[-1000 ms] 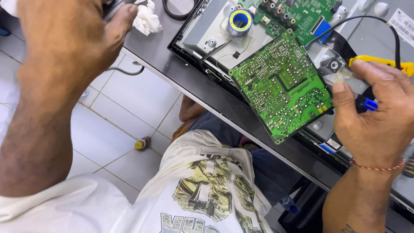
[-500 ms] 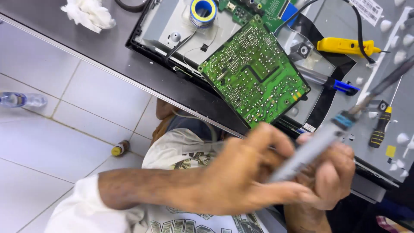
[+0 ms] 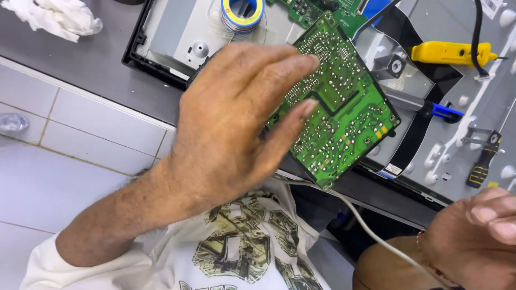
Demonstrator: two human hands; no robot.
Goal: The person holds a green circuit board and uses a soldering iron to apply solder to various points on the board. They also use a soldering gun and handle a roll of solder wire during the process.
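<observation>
my left hand [image 3: 226, 123], fingers spread and holding nothing, reaches over the green circuit board [image 3: 338, 107] at frame centre; my right hand [image 3: 473, 236], lower right, curls loosely, grip unclear.

- The left hand [image 3: 236, 123], fingers spread in mid-frame, covers the left corner of the green rectangular circuit board [image 3: 344, 107].
- The right hand [image 3: 473, 236] is cut off by the lower right corner, so its grip cannot be told.
- The thin white cable [image 3: 371, 231] (running from under the board) ends out of sight by that hand.
- The blue-and-yellow solder spool [image 3: 243, 12] is clipped by the top edge.
- The crumpled white cloth [image 3: 54, 19] runs off the upper left.
</observation>
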